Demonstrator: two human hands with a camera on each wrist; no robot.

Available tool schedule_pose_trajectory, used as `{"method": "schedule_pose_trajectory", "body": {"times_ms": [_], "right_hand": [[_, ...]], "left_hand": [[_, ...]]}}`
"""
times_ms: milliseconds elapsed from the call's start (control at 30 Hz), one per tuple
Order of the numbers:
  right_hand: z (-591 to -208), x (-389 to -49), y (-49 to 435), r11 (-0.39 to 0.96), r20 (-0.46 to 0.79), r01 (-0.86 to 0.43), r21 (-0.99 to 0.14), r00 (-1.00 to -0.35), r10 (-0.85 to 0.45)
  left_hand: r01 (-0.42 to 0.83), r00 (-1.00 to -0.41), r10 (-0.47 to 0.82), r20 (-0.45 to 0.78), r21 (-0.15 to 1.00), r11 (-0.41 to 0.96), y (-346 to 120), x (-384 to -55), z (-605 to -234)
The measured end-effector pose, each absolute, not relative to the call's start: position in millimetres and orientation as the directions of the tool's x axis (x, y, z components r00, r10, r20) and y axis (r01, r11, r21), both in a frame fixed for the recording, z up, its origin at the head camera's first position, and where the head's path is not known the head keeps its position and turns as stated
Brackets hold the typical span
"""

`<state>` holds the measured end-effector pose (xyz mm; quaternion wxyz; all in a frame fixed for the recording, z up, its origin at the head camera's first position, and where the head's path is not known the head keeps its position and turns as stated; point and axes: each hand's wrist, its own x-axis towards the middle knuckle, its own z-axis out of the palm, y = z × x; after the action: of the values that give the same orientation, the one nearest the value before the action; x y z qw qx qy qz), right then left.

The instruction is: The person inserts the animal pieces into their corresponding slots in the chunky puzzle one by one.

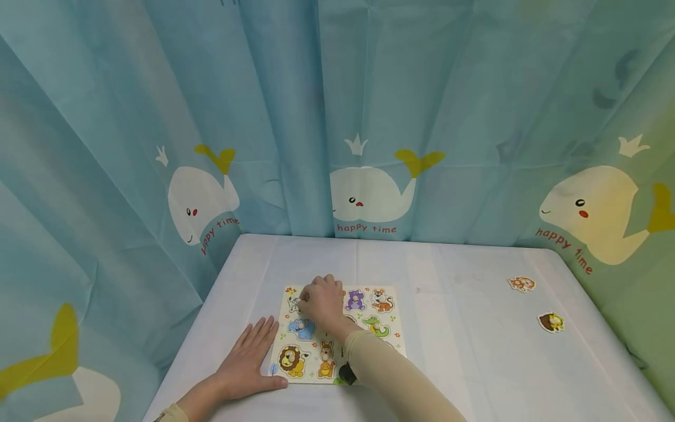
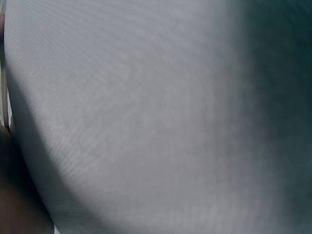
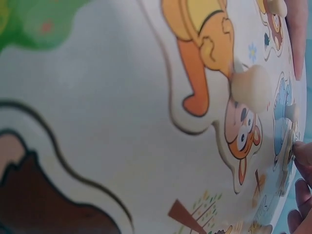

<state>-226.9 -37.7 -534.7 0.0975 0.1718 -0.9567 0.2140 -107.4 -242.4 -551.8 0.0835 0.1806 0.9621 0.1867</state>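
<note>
A wooden animal puzzle board (image 1: 312, 375) lies on the table. At its upper left corner my right hand (image 1: 323, 302) pinches a zebra piece (image 1: 293, 305), partly hidden by the fingers. In the right wrist view the fingertips (image 3: 300, 152) grip a thin piece seen nearly edge-on, beside the blue elephant piece (image 3: 281, 117). My left hand (image 1: 245, 363) lies flat with fingers spread at the board's left side, its thumb by the lower left corner. Lion (image 1: 292, 360), kangaroo (image 1: 326, 358), hippo (image 1: 355, 300), tiger (image 1: 382, 300) and crocodile (image 1: 377, 326) pieces sit in the board.
Two loose pieces lie on the right of the white table (image 1: 448, 351): a monkey (image 1: 521, 283) and a brown and yellow animal (image 1: 551, 322). A blue whale-print curtain (image 1: 285, 117) hangs around the table. Blurred pale cloth (image 2: 136, 117) fills most of the left wrist view.
</note>
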Motion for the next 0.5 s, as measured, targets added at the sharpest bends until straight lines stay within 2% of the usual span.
{"method": "schedule_pose_trajectory", "body": {"times_ms": [500], "right_hand": [[-534.7, -227.1, -39.5, 0.854, 0.242, -0.356, -0.381, -0.929, -0.279]], "left_hand": [[0.311, -0.918, 0.377, -0.119, 0.373, 0.874, -241.4, -108.3, -550.3]]}}
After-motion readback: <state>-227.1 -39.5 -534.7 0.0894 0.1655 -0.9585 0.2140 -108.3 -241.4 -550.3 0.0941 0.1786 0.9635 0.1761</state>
